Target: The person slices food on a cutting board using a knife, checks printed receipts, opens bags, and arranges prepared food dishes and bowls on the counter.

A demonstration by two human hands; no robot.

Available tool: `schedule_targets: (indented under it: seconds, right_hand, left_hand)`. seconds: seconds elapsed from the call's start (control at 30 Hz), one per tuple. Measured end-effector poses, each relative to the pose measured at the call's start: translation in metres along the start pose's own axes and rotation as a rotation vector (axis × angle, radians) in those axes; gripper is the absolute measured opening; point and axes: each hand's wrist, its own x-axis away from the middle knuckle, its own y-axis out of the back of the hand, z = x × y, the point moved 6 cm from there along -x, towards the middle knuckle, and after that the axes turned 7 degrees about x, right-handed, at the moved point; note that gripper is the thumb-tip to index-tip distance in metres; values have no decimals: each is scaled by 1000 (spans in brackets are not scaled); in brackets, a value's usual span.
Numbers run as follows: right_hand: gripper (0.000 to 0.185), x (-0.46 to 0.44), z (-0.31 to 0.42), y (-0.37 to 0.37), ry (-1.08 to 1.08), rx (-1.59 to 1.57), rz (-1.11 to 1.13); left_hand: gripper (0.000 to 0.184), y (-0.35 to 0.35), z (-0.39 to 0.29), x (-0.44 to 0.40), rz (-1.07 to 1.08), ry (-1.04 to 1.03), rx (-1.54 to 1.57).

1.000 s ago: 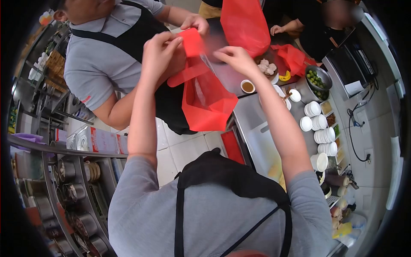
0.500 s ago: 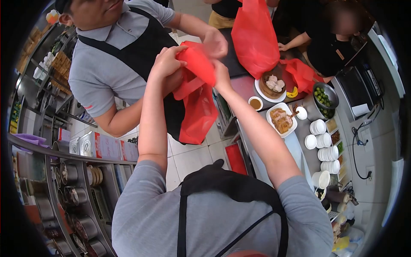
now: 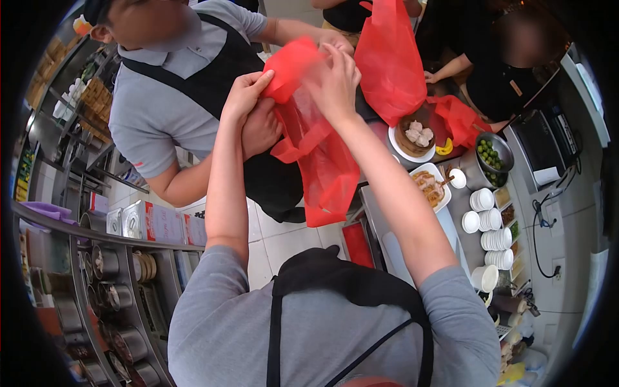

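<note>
My left hand [image 3: 245, 95] is closed on the top edge of a red carrier bag [image 3: 325, 184], thumb on the near side. The bag hangs down in front of me with a loop handle at its middle. My right hand [image 3: 335, 84] is raised beside the bag's upper right edge, fingers apart; its thumb side is blurred against the red material. Below my left hand is a co-worker's fist [image 3: 261, 129], close to the bag. That person's other hand [image 3: 338, 40] is behind my right fingers.
A second, filled red bag [image 3: 390, 71] stands on the counter at the back. Near it are a bamboo steamer of dumplings [image 3: 419, 134], a dish of sliced meat [image 3: 429, 184], a bowl of green limes [image 3: 493, 155] and stacked white cups [image 3: 496, 235]. Metal shelving [image 3: 151, 242] runs along my left.
My right hand has moved up, its fingers loosened from the bag's edge. The bag's lower part has swung to the right and its top has spread. My left hand keeps its hold.
</note>
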Motion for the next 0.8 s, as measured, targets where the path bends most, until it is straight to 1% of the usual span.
schedule_targets:
  seconds: [0.03, 0.07, 0.1, 0.13, 0.17, 0.23, 0.27, 0.3, 0.33, 0.37, 0.4, 0.43, 0.47, 0.5, 0.53, 0.57, 0.6, 0.63, 0.67, 0.7, 0.73, 0.77, 0.8]
  right_hand:
    - [21, -12, -6, -12, -28, -32, 65]
    - [12, -25, -22, -23, -27, -151, 24]
    - [11, -40, -37, -30, -18, -252, -69]
    - [12, -45, -43, -33, -174, -382, 5]
    - [13, -50, -47, -36, -329, -510, 79]
    - [14, -58, -45, -36, -350, -560, 109]
    - [14, -61, -44, -38, -375, -609, 140]
    - [14, -62, -44, -40, -371, -610, 139]
    - [12, -62, -42, -41, -339, -674, 105]
    - [10, -63, -41, -42, -306, -738, 71]
    - [10, -66, -41, -41, -303, -737, 68]
    - [11, -70, -37, -37, -206, -627, 70]
    - [12, -74, -33, -33, -110, -515, 72]
    - [12, -75, -27, -24, -107, -512, 67]
    - [16, -73, -15, -10, -100, -509, 69]
    - [20, -75, -7, 1, -90, -506, 68]
    - [21, -82, 0, 12, 11, -500, -25]
    - [21, -89, 2, 19, 23, -495, -38]
    - [22, -93, 1, 30, 4, -506, -101]
    - [23, -96, 1, 41, -17, -517, -165]
    - [23, -99, 2, 47, -11, -514, -175]
    - [26, -101, 1, 50, -46, -545, -117]
    - [29, -101, -1, 52, -83, -573, -58]
  left_hand:
    - [28, 4, 0, 1, -26, 45, 5]
    - [28, 11, 1, -2, -28, 41, 4]
    - [26, 20, 6, -5, -34, 53, 106]
    - [24, 22, 3, -5, -38, 64, 208]
    - [24, 21, 1, -5, -39, 60, 208]
    - [21, 2, -17, 5, -55, 73, 489]
    - [21, 1, -20, 7, -55, 69, 489]
    - [21, -5, -24, 8, 11, 57, 572]
    - [21, -11, -29, 10, 78, 46, 655]
    - [21, -16, -32, 11, 79, 44, 654]
    - [22, -23, -40, 12, 98, -17, 618]
    - [24, -27, -48, 13, 117, -77, 581]
    - [24, -29, -52, 12, 122, -80, 582]
    - [24, -31, -59, 10, 128, -133, 425]
    - [24, -34, -65, 9, 133, -187, 269]
    - [24, -36, -71, 7, 141, -197, 269]
    - [23, -36, -77, 3, 124, -212, 348]
    - [22, -37, -85, 0, 108, -229, 426]
    - [20, -37, -94, -4, 40, -275, 523]
    - [20, -41, -99, -9, 49, -285, 522]
    - [20, -45, -106, -14, 67, -351, 556]
    - [20, -48, -112, -19, 86, -415, 590]
    - [18, -52, -122, -23, 196, -475, 588]
